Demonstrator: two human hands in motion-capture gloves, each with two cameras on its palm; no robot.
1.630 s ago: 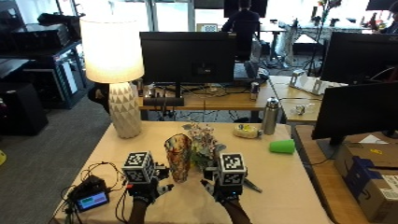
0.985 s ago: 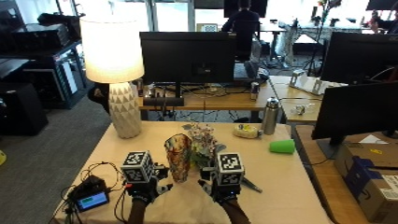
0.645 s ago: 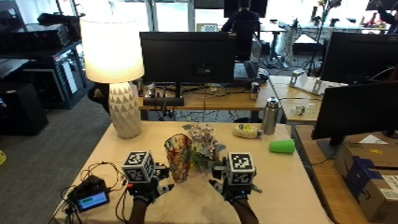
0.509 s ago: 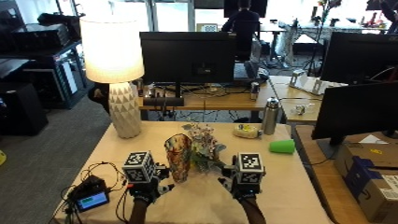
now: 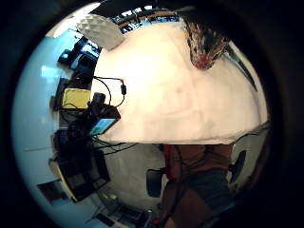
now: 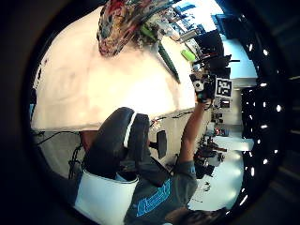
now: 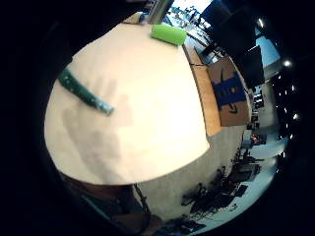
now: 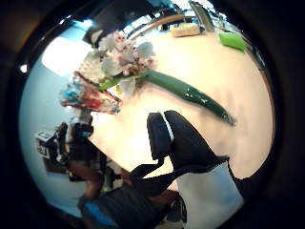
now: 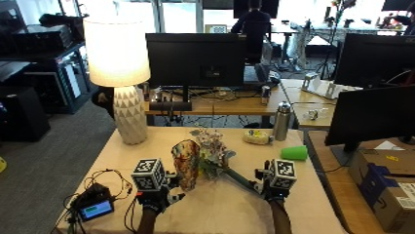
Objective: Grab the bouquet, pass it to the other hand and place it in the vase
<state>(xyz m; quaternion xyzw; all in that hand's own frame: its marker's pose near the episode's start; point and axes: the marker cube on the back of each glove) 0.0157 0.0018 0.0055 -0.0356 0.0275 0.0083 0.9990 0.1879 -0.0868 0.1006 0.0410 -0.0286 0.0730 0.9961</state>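
Right hand (image 9: 275, 187) moved right, above bouquet (image 9: 217, 158) stem, fingers relaxed.

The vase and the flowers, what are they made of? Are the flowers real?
The vase looks like glazed ceramic or glass: shiny, with colourful mottled patches. The bouquet may be artificial: its pale blooms and smooth green stem wrap look plasticky, but I cannot be sure.

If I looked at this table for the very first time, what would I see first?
Probably the big glowing lamp at the table's far left corner. Next, the colourful patterned vase standing in the middle of the table, with the bouquet lying right beside it, its green stem pointing toward the right hand. A bright green cup lies on its side near the table's right edge.
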